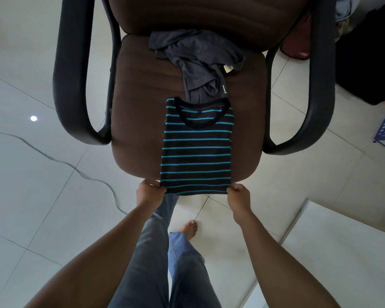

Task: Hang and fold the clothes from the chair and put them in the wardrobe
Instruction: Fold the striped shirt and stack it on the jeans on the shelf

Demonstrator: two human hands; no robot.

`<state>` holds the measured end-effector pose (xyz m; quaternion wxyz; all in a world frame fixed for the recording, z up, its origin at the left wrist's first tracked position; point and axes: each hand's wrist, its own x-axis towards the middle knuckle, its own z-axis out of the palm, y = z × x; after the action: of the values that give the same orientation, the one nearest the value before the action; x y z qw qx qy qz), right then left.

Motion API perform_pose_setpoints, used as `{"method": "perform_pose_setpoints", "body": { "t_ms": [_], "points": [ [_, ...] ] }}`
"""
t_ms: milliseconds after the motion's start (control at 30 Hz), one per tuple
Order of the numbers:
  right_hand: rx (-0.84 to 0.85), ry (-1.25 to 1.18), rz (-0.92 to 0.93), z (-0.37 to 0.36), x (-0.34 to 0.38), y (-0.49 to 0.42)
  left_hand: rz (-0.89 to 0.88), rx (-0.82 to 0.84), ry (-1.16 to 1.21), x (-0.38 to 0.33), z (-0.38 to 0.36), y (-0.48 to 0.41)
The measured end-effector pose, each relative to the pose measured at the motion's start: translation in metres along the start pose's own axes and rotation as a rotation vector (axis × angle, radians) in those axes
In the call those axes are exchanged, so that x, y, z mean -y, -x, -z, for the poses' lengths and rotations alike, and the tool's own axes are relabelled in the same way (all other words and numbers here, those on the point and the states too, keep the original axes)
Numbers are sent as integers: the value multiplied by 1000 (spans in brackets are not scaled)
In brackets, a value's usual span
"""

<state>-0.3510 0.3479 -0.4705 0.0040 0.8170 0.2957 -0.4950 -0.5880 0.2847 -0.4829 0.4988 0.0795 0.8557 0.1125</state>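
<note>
At the front edge of the chair seat [133,121], striped shirt [196,150] laid flat, hem corners pinched by left hand [150,191] and right hand [238,195] fingers; hem best lifted evenly to the collar.

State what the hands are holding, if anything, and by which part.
The striped T-shirt, by its bottom hem: left hand pinches one corner, right hand the other.

Two garments [197,150], one chair [138,107]
</note>
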Motion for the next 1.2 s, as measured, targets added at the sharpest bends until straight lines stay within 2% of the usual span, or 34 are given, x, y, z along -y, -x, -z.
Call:
{"method": "perform_pose_setpoints", "body": {
  "t_ms": [133,233,300,433,667,767,833,933,1100,1200],
  "points": [
    [-130,71,55,1,34,-10,-193,-17,-75,-33,5,0],
    [-37,-81,230,6,78,-23,-289,-56,33,-64,9,-18],
    [47,-133,272,10,107,-32,-314,-42,128,-87,12,-33],
    [211,-232,217,12,144,-53,-336,35,276,-129,17,-52],
    [173,-395,131,25,149,-76,-304,159,245,-140,17,-60],
    [290,-418,124,30,153,-81,-337,235,271,-141,16,-61],
    [331,-395,142,31,162,-85,-335,208,314,-143,14,-65],
    [261,-224,181,27,173,-92,-326,87,318,-152,12,-71],
    [139,-143,208,20,178,-101,-260,102,323,-172,6,-79],
    [81,-196,219,17,174,-103,-207,127,478,-183,5,-78]
  ]
}}
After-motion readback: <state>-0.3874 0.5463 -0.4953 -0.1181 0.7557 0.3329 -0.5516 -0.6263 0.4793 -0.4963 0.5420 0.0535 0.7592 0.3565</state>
